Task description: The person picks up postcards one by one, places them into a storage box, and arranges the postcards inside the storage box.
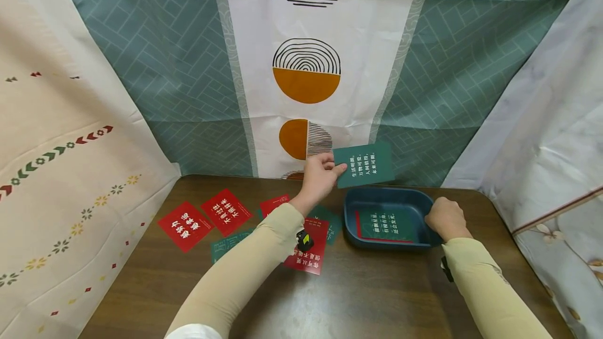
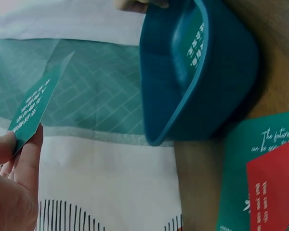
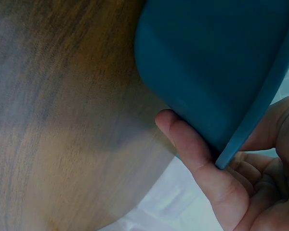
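My left hand (image 1: 320, 178) pinches a green card (image 1: 372, 164) by its left edge, thumb in front. White characters stand in columns on that card, held in the air just above the back left of a dark blue basin (image 1: 391, 196). In the left wrist view the same card (image 2: 36, 103) is tilted, apart from the basin (image 2: 226, 86). My right hand (image 1: 446, 218) grips the basin's right end; in the right wrist view, thumb and fingers (image 3: 190, 144) lie on both sides of the rim. Inside the basin lies a green card (image 1: 388, 226) over a red card (image 1: 359, 225).
On the wooden table (image 1: 358, 297), left of the basin, lie red cards (image 1: 186, 226) and green cards (image 1: 228, 245), several overlapping under my left forearm. A red card (image 1: 308, 264) partly covers a green one (image 1: 334, 224). Patterned cloth (image 1: 188, 67) hangs behind the table.
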`<state>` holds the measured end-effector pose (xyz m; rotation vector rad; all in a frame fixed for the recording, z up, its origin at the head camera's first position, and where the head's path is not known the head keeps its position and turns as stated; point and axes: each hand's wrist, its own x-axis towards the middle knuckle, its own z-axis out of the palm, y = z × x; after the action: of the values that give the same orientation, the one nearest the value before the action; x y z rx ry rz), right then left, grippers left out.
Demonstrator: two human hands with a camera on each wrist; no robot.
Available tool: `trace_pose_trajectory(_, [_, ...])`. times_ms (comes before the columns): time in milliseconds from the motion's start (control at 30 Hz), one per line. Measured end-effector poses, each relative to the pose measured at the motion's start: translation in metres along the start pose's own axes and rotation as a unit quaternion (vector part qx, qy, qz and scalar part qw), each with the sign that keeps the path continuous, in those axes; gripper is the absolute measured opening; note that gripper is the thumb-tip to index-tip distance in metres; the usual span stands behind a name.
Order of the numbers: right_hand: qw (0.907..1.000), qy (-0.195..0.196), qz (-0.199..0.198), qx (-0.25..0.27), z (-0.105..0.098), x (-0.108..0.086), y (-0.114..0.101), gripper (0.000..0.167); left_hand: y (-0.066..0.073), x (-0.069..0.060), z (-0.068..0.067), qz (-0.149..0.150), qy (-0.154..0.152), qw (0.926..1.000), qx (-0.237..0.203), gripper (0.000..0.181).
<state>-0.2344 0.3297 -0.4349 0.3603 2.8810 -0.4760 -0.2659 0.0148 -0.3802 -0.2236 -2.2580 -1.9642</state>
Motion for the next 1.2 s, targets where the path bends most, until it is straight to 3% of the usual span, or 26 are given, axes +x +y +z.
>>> trace_pose_trajectory(100, [1.0000, -0.002, 0.000, -0.001, -0.001, -0.001, -0.001, 0.030, -0.004, -0.002, 0.006, 0.006, -0.006, 1.0000, 0.001, 0.026])
trace_pose_trajectory(200, [1.0000, -0.002, -0.001, -0.006, -0.002, -0.002, -0.002, 0.032, -0.009, -0.006, 0.013, 0.003, -0.010, 0.9998, 0.018, 0.023])
trace_pose_trajectory(467, [0.9999, -0.001, 0.005, -0.010, 0.000, -0.002, -0.004, 0.037, -0.023, -0.015, 0.031, -0.047, -0.034, 0.9971, 0.048, 0.024])
trace_pose_trajectory(700, [0.9999, -0.001, 0.006, -0.015, -0.001, -0.001, -0.004, 0.036, -0.034, -0.022, 0.045, -0.080, -0.058, 0.9922, 0.076, 0.040])
trace_pose_trajectory(767, [0.9999, 0.001, 0.005, -0.016, -0.001, -0.001, -0.004, 0.036, -0.036, -0.023, 0.049, -0.092, -0.066, 0.9900, 0.084, 0.039])
trace_pose_trajectory(900, [0.9999, 0.001, 0.004, -0.014, -0.001, 0.000, -0.003, 0.036, -0.038, -0.028, 0.058, -0.106, -0.076, 0.9873, 0.091, 0.019])
trace_pose_trajectory(1033, [0.9999, 0.003, 0.005, -0.014, -0.001, 0.000, -0.003, 0.037, -0.039, -0.032, 0.068, -0.103, -0.083, 0.9875, 0.085, 0.051])
trace_pose_trajectory(1200, [0.9999, -0.004, 0.008, -0.014, -0.001, 0.000, -0.004, 0.038, -0.041, -0.036, 0.077, -0.101, -0.088, 0.9851, 0.108, 0.050])
